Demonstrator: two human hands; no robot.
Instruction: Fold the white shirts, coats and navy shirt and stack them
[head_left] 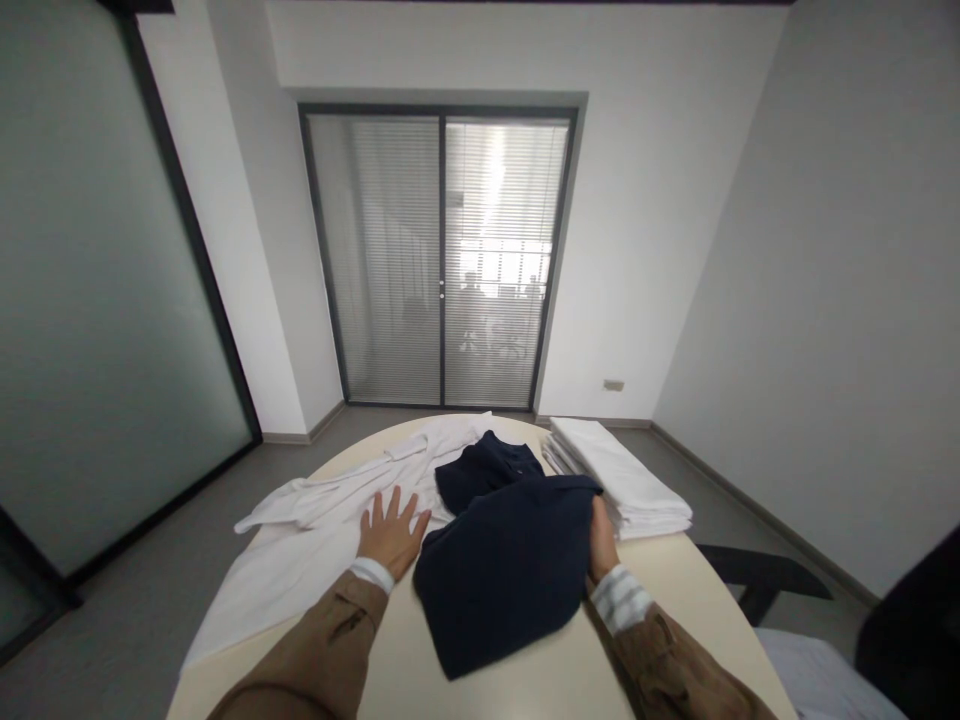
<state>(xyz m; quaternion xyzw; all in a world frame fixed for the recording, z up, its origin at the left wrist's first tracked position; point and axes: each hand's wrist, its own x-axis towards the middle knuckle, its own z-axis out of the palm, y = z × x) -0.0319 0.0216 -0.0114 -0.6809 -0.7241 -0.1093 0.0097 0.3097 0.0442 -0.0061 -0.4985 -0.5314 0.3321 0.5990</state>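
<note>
At your far left, a dark-framed frosted panel (112, 300) stands well apart from the desk (405, 655), with grey floor (150, 590) between them. The white garment (292, 570) lies loosely spread along the desk's left side, one sleeve reaching out toward the rim and its lower part running down over the near-left edge. Your left hand (391, 535) is palm down over that white cloth, fingers fanned wide, so the grip there is wide and holds nothing; how hard it presses, you cannot tell from here.

Right of it, a wedge of cream desk top opens between your left forearm and the navy garment (510, 570), which sits at the middle of the desk in front of you. Its near part is a broad flap with a lower corner pointing toward you, short of the near edge; its far part lies bunched beyond, against the white garment. Your right hand (602, 540) has a narrow grip on the navy garment's right edge, thumb side hidden by the fabric.

Just beyond that hand, the folded white stack (622, 475) takes up the far-right rim, one corner reaching the desk's edge. Past it, a black armrest (765, 572) stands beside the desk.
</note>
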